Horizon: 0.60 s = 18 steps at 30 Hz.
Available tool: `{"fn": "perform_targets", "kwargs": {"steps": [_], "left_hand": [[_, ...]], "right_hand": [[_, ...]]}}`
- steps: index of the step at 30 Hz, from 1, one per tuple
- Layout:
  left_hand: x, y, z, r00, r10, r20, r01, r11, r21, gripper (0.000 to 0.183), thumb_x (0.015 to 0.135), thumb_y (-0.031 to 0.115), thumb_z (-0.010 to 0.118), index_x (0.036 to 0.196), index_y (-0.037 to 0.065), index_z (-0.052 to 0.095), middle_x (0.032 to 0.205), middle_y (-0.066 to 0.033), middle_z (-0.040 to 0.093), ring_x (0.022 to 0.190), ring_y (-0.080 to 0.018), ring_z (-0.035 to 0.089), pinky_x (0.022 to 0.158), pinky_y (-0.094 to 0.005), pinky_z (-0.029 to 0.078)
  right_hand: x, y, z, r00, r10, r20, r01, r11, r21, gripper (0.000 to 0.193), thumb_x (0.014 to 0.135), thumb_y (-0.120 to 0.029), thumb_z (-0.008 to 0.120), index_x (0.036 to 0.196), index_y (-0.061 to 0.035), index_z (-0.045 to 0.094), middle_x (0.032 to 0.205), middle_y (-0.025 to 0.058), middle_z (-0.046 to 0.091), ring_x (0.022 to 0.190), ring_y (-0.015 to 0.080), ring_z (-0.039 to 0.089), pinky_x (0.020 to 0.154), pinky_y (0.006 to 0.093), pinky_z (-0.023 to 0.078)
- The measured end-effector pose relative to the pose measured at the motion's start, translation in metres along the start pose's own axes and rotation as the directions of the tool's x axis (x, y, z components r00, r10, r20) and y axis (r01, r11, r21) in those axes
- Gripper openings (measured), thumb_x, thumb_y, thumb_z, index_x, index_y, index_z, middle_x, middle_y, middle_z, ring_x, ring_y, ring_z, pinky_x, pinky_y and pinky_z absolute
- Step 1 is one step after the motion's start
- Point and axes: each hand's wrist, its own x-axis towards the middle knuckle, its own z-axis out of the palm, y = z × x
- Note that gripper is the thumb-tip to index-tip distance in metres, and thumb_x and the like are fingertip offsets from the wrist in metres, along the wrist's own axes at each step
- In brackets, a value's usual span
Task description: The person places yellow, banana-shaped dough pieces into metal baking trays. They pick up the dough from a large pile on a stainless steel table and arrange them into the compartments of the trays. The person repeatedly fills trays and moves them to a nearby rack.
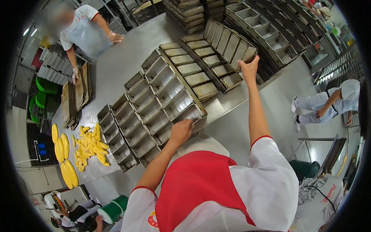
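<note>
My left hand grips the near corner of a strapped set of metal loaf tins that lies on the steel table. My right hand reaches far out and holds the rim of another loaf tin set, which is tilted up on its edge. Between the two lies a third set, flat on the table. More tin sets lie in rows to the left of my left hand. All the tins look empty.
A pile of yellow plastic pieces lies at the table's left end. A person in a grey apron across the table touches flat trays. Tin stacks stand beyond. Another person bends over on the floor at right.
</note>
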Motion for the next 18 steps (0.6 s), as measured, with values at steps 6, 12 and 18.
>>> {"fn": "perform_targets", "kwargs": {"steps": [6, 12, 18], "left_hand": [[-0.022, -0.020, -0.039, 0.983, 0.178, 0.040, -0.181, 0.980, 0.089, 0.022, 0.089, 0.026, 0.068, 0.103, 0.009, 0.069, 0.092, -0.0113, 0.067, 0.084, -0.0343, 0.067, 0.073, -0.0457, 0.054], [-0.066, -0.057, -0.079, 0.967, -0.086, 0.239, 0.027, 0.971, 0.237, 0.024, 0.088, 0.022, 0.070, 0.110, 0.013, 0.072, 0.103, -0.0090, 0.068, 0.102, -0.0329, 0.066, 0.084, -0.0444, 0.054], [-0.065, -0.056, -0.098, 0.981, -0.168, 0.098, 0.184, 0.964, -0.193, 0.043, 0.085, 0.027, 0.075, 0.123, 0.008, 0.066, 0.118, -0.0131, 0.065, 0.107, -0.0301, 0.065, 0.091, -0.0396, 0.053]], "right_hand": [[-0.002, 0.039, -0.069, 0.831, -0.307, 0.464, 0.521, 0.723, -0.454, 0.063, 0.070, 0.001, 0.074, 0.128, -0.0100, 0.051, 0.121, 0.0186, 0.059, 0.120, 0.0359, 0.054, 0.102, 0.0428, 0.042], [-0.094, 0.067, -0.067, 0.970, -0.137, 0.202, 0.228, 0.807, -0.545, 0.064, 0.074, 0.002, 0.068, 0.135, -0.0033, 0.050, 0.129, 0.0199, 0.051, 0.123, 0.0389, 0.049, 0.104, 0.0458, 0.041], [-0.172, 0.052, -0.030, 0.976, -0.045, 0.215, 0.143, 0.872, -0.467, 0.076, 0.079, -0.006, 0.070, 0.148, -0.0110, 0.040, 0.142, 0.0177, 0.044, 0.135, 0.0388, 0.040, 0.111, 0.0489, 0.035]]}}
